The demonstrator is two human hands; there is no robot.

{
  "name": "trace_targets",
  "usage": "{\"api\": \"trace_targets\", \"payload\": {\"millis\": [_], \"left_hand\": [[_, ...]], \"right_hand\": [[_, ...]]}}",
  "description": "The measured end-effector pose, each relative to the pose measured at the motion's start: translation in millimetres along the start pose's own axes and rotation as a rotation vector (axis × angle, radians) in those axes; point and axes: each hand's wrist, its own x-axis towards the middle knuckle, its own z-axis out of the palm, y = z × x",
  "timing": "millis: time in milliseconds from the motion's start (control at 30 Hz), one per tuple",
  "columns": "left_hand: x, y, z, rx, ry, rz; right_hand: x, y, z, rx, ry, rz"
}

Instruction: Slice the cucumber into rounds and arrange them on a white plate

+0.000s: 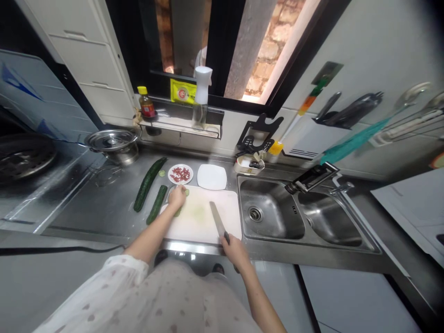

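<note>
White under your hands is the cutting board point(201, 233), lying on the stainless-steel counter point(100, 208) with its right edge just beside the left sink basin point(274, 226). Your right hand point(235, 251) is at the near right part of the board, its fingers wrapped around the dark handle of the knife point(217, 218); the blade points away from you and slants a little to the left, low over the board or lying on it, which you cannot tell from this angle. Your left hand point(177, 197) is at the board's far left corner, fingers bent downward, with a pale green cucumber slice point(186, 192) showing at the fingertips and more green cucumber point(178, 212) on the board below the wrist; whether those fingers grip anything is hidden from you. A faint greenish wet patch marks the middle of the board. To the left of your left hand, the shorter cucumber point(157, 205) lies just beside the board, and the long cucumber point(149, 186) lies further left, both slanting away from you. A small cucumber end point(162, 173) sits near the long one's far tip. Beyond the board you have a round plate point(169, 178) holding chopped red pieces point(181, 174), and to its right a white squarish plate point(212, 177). Far to the left stands a lidded metal pot point(120, 154), and on the wall rack point(173, 126) are a yellow-capped bottle point(147, 105) and a white-topped spray bottle point(202, 90).
</note>
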Motion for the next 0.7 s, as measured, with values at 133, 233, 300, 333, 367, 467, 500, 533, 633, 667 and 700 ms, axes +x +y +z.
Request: {"api": "trace_targets", "payload": {"millis": [133,233,300,333,367,467,500,533,633,667,700], "left_hand": [[-7,8,7.1,-0.139,-0.101,0.044],[-18,15,13.7,-0.163,-0.194,0.107],[-26,18,18.2,-0.139,-0.223,0.14],[-29,19,20.5,-0.124,-0.23,0.153],[-32,20,22.6,-0.111,-0.234,0.164],[-37,22,28.0,-0.084,-0.23,0.184],[-37,22,29.2,-0.073,-0.224,0.185],[-38,22,30.1,-0.059,-0.218,0.184],[-39,20,30.5,-0.004,-0.203,0.184],[-39,20,30.1,0.014,-0.2,0.186],[-40,19,29.6,0.028,-0.196,0.189]], "right_hand": [[1,1,-1,-0.025,-0.002,-0.008],[1,1,-1,-0.031,-0.002,-0.011],[2,0,-2,-0.035,-0.001,-0.02],[2,0,-2,-0.038,-0.002,-0.024],[2,0,-1,-0.042,-0.003,-0.027],[5,-1,-1,-0.052,-0.002,-0.022],[6,-1,0,-0.052,0.001,-0.021],[7,-1,0,-0.05,0.004,-0.022],[8,-3,-1,-0.049,0.008,-0.03],[8,-3,-1,-0.055,0.009,-0.031],[7,-4,-2,-0.063,0.009,-0.033]]}}
